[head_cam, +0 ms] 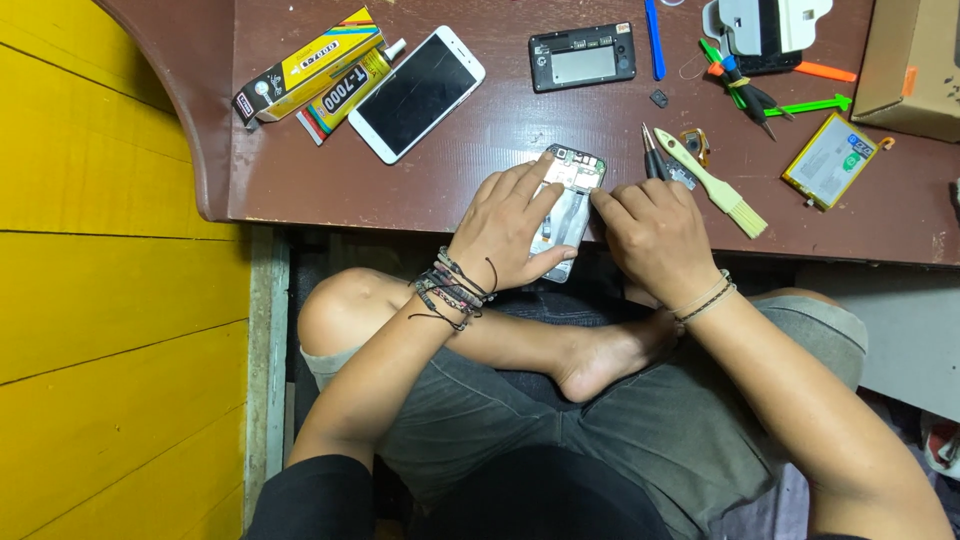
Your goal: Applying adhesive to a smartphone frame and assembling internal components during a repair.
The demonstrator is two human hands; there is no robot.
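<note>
The person sits cross-legged at the near edge of the brown surface point(330, 180), both hands on an opened phone frame point(570, 205) that juts a little over that edge. The left hand point(510, 225) is clamped on the frame, fingers spread across its top and thumb tucked under its lower end. The right hand point(650, 235) rests just beside it, its forefinger pressing against the frame's right side; the other fingers are curled, and whether they hold anything I cannot tell. Just past the right hand lie a dark-tipped screwdriver point(652, 152) and a small pale brush point(715, 185). Toward the far left corner sit a yellow glue box point(305, 62) and a glue tube point(352, 90), with a white phone point(417, 93) lying face up beside them. Along the far edge rests a black phone back cover point(582, 57) and a blue pry tool point(654, 38). Near the right edge lie a flat battery point(830, 160), green and orange plastic tools point(815, 104) and a cardboard box point(912, 65).
</note>
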